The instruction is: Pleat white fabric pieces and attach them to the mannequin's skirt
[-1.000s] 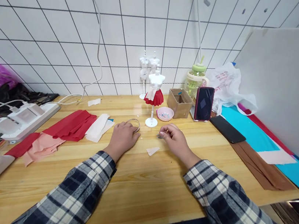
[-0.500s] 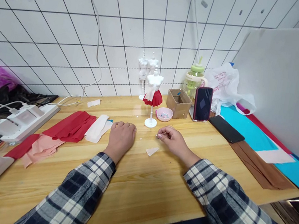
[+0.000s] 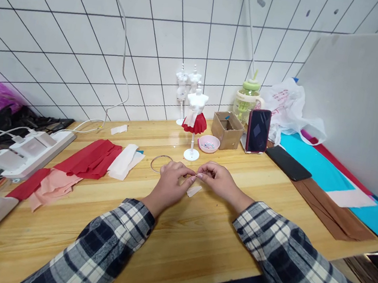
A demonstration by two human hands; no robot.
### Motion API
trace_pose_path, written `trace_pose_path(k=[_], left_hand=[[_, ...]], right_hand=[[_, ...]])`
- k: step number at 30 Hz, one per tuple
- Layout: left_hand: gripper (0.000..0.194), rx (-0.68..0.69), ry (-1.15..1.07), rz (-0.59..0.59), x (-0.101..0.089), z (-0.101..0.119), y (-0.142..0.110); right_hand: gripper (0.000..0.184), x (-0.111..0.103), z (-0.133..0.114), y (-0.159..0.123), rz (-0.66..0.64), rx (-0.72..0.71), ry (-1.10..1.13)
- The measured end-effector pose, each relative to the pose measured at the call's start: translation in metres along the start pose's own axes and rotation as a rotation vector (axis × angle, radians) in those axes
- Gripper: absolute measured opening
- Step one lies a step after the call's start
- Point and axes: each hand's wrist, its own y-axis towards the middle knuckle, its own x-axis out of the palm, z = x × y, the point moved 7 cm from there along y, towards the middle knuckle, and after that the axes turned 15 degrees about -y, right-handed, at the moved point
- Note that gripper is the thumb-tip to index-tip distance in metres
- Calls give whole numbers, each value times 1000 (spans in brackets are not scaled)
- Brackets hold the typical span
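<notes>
Fingertips of my left hand (image 3: 174, 182) and my right hand (image 3: 218, 179) meet in a pinch above the wooden table (image 3: 178, 243). Whatever lies between them is too small to make out. A pale fabric scrap (image 3: 194, 191) lies just under the fingers. Beside my left hand rests a thin metal ring (image 3: 153, 163), partly covered by the hand. Behind both hands stands a small white dress form (image 3: 197, 99) wearing a red pleated skirt (image 3: 195, 123) with a pale piece on its front. Right of its stand is a pink dish (image 3: 208, 144) of tiny beads or similar bits.
Red fabric (image 3: 90, 158) and white fabric (image 3: 124, 163) lie left, near a power strip (image 3: 37, 153). Behind right are a cardboard box (image 3: 227, 130), a propped phone (image 3: 258, 130) and a green-lidded bottle (image 3: 247, 98). A black phone (image 3: 287, 164) and brown fabric (image 3: 332, 211) lie right.
My left hand has moved right from lying on the table to meet my right hand's fingertips. The metal ring it covered now shows. The view has shifted slightly.
</notes>
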Motion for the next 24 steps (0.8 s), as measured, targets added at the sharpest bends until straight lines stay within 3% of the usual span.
trace_pose_path(k=[5,10,15,19,24], left_hand=[[20,100,33,10,-2,4,-1],[21,247,5,49,-6,12,-3],[21,150,-110,117,-12,1,2],[26,41,-209,93,-12,-10,4],[33,60,-263,25,-7,-8,2]], right_hand=[[4,1,-3,-2,1,-1,-45],[11,8,4,-3,-44,62,23],[16,-7,9,-2,107,85,-90],[16,-24,-12,-7,250,-94,-270],[16,-19,-32,-14,222,-259,-479]])
